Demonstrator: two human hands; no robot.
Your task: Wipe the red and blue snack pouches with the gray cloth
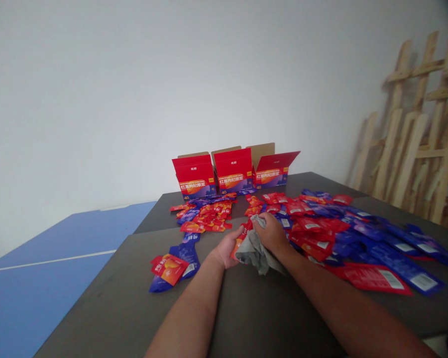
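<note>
Red sachet sits just below the centre of the frame, held above the dark tabletop, its visible strip running long-ways from upper right to lower left. Left hand is the nearer: it borders the strip on the left, thumb on the upper edge, pinching it (the undersides of the fingers are hidden, so their exact hold I cannot tell). Grey cloth lies against the sachet's right side and covers part of it; right hand bunches the cloth's upper end, fingers closed on it. So the sachet lies left of the right hand's grip, with cloth between. Outward: small stack of red and blue sachets at lower left of centre, well apart from the left wrist; mixed heap spreading right, beside the right forearm; looser pile above the left hand. Three open red boxes stand in a row at upper centre, behind the piles. Wooden frames lean at far right.
</note>
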